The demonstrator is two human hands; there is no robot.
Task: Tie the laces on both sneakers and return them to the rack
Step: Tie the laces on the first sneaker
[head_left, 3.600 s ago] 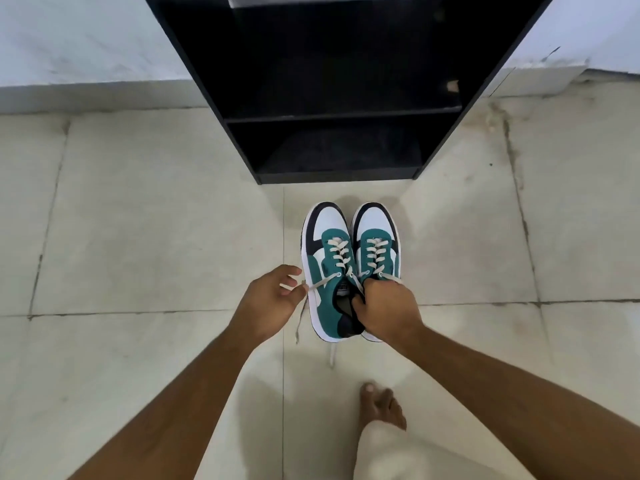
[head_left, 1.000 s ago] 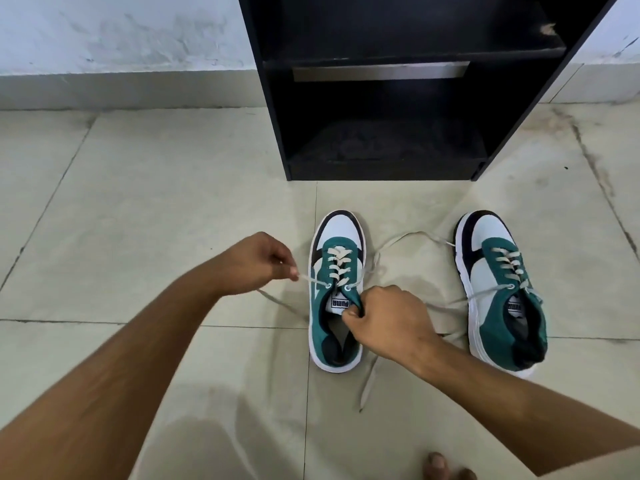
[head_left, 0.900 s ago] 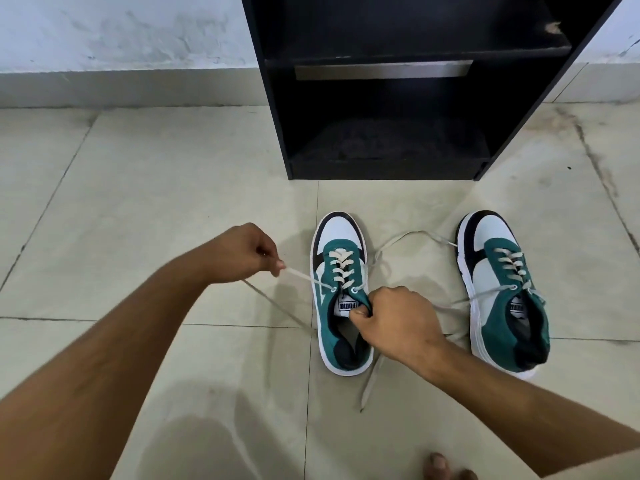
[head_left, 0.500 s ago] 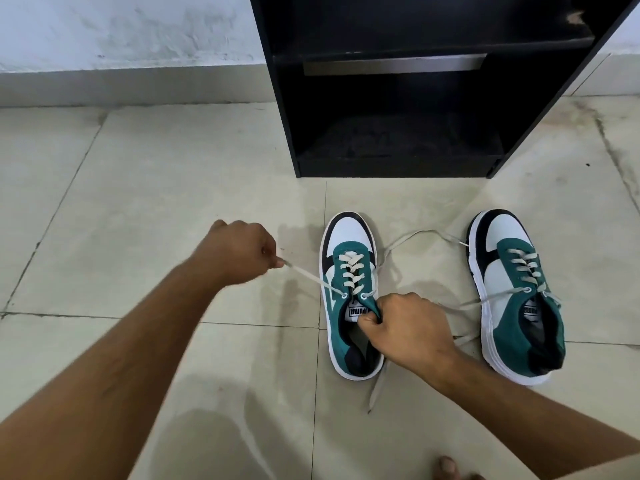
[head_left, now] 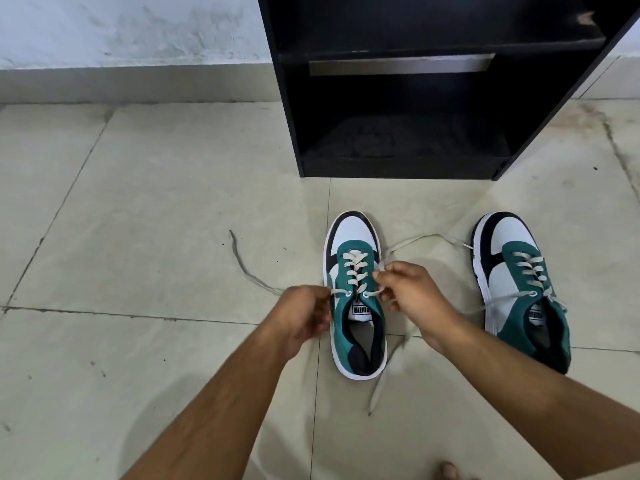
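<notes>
Head view. Near sneaker (head_left: 355,306), floor, before rack (head_left: 398,98): untied. Left hand (head_left: 306,315) pinches left lace (head_left: 252,277); right hand (head_left: 407,292) pinches right lace (head_left: 415,240). Advice: cross ends centrally, equal tension. Second sneaker (head_left: 519,289): unlaced, well right.

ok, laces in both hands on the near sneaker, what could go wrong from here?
1. The left hand and right hand each pinch a lace end of the left sneaker, and nothing pins the shoe down. An uneven pull could slide it on the smooth tile floor.
2. The right-side lace trails toward the right sneaker, whose own laces lie loose close by. The two could tangle.
</notes>
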